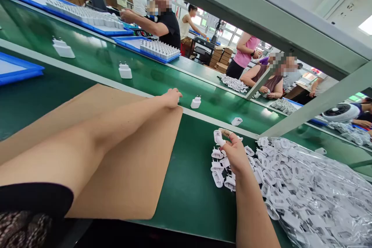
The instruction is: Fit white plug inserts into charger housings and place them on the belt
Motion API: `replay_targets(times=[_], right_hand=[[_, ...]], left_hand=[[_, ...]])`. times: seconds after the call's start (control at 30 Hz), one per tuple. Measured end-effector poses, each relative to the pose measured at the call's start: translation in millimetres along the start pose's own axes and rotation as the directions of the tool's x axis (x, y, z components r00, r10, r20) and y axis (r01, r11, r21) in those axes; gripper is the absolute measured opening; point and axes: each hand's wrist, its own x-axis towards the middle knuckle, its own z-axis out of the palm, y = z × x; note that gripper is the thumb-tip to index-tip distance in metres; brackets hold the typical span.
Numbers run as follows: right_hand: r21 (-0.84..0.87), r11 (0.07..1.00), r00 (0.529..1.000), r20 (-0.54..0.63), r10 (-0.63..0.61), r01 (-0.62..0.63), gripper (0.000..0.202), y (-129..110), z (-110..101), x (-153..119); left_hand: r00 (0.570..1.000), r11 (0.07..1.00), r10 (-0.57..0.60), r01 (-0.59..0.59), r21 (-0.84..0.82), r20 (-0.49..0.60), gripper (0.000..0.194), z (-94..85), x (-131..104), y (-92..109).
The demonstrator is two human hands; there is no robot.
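Observation:
My left hand (172, 98) reaches across a brown cardboard sheet (130, 162) to the near edge of the green conveyor belt (157, 81). Its fingers are curled, and a sliver of white shows under them, too little to name. In my right hand (235, 151), with covers on the fingertips, a white plug housing (217, 136) is pinched between thumb and fingers. Below that hand lies a loose group of similar white plug housings (217, 166). A white charger (195, 102) stands on the belt just right of my left hand, its pins upward.
A clear plastic bag (328, 186) of white housings spreads over the right side. More chargers (125, 71) sit on the belt. A slanted metal post (308, 104) rises at the right. Blue trays (162, 55) and several people line the far side.

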Motion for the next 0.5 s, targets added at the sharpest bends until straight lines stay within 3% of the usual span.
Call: replay_targets(times=[0.13, 0.27, 0.4, 0.5], right_hand=[[0.193, 0.977, 0.992, 0.103, 0.068, -0.087, 0.057, -10.4, 4.3, -7.2], [0.247, 0.960, 0.982, 0.159, 0.098, -0.135, 0.057, -10.5, 7.0, -7.5], [0.249, 0.960, 0.983, 0.162, 0.092, -0.130, 0.055, -6.1, 12.4, -7.7], [0.156, 0.984, 0.993, 0.093, 0.073, -0.087, 0.055, -1.0, 17.2, -7.6]], left_hand=[[0.986, 0.993, 0.108, -0.112, -0.026, -0.124, 0.042, -15.4, -48.3, 24.0], [0.949, 0.933, 0.300, -0.313, -0.177, -0.094, 0.037, -1.6, -110.5, 69.0], [0.963, 0.935, 0.270, -0.261, -0.241, 0.005, 0.053, 28.6, -152.4, 100.4], [0.967, 0.901, 0.251, -0.216, -0.376, 0.045, 0.067, 40.4, -163.1, 101.9]])
